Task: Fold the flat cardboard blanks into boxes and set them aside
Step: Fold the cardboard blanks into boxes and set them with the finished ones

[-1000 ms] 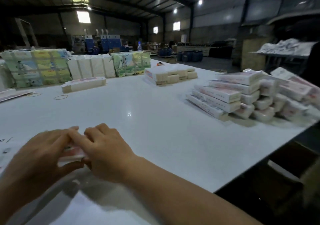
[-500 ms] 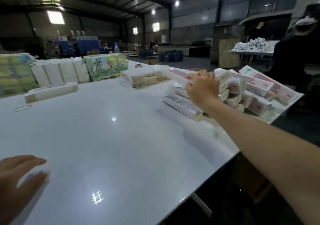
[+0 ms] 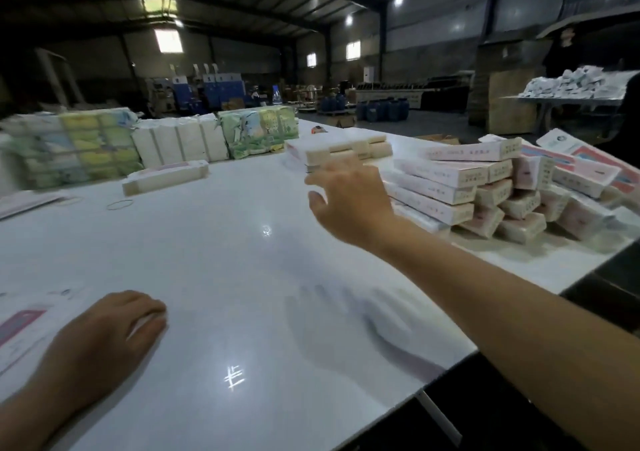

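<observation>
the right hand (image 3: 349, 201) hangs in the air above the table (image 3: 242, 277) with its fingers (image 3: 332, 173) spread and loosely straight, holding nothing; it is blurred. just to its right, at the table's right edge, sits the box pile (image 3: 485, 187), folded pink-and-white boxes stacked in rough layers, the hand near the pile's left end but whether it touches a box cannot be told. the left hand (image 3: 104, 343) lies at the table's near left, fingers gently curled with the tips down on the surface; whether they pinch anything is not clear. just left of that hand lie the flat blanks (image 3: 24, 329), white with a pink panel, flat on the table. behind the right hand, farther up the table from the pile, is a low bundle (image 3: 339, 150) of pale packs. left of that, a single long box (image 3: 166, 176) lies alone, with a rubber band (image 3: 119, 204) near it. along the table's far edge stand wrapped packs (image 3: 173, 142), green-printed and white.
</observation>
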Available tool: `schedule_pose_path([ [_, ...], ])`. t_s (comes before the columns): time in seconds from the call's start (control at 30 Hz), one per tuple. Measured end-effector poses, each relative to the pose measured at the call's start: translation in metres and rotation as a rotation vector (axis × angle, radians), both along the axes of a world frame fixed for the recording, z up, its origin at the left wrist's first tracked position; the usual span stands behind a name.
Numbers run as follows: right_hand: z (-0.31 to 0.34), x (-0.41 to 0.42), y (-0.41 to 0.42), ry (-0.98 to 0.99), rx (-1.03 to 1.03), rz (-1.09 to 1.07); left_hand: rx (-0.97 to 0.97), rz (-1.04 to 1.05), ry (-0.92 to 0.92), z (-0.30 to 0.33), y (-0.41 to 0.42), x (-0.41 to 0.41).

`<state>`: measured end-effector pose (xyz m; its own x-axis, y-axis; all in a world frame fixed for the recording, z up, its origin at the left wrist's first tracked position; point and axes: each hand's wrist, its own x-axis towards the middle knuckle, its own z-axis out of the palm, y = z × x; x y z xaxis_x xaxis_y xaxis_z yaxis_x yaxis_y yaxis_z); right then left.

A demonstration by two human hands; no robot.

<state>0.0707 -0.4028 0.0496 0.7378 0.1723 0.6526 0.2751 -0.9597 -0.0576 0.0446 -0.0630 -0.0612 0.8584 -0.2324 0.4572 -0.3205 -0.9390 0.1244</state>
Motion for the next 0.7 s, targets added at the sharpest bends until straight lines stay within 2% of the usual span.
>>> schedule_pose_path([
  [0.1, -0.02, -0.014, 0.086, 0.174, -0.034, 0.258, -0.07, 0.007, -0.062, 0.017, -0.02, -0.02],
  [0.2, -0.048, -0.02, 0.145, 0.344, -0.151, 0.306, -0.054, 0.029, -0.005, 0.018, -0.02, -0.024],
  [0.3, -0.076, -0.022, 0.169, 0.45, -0.144, 0.31, -0.085, 0.015, 0.013, 0.015, -0.016, -0.021],
  [0.53, -0.097, -0.011, 0.168, 0.402, -0.03, 0.334, -0.122, 0.036, 0.065, 0.017, -0.016, -0.019],
  [0.63, -0.099, -0.01, 0.167, 0.389, -0.003, 0.335, -0.296, 0.134, 0.151, 0.042, 0.01, -0.013],
  [0.7, -0.099, -0.009, 0.167, 0.381, 0.015, 0.337, -0.365, 0.282, 0.185, 0.063, 0.054, -0.005],
])
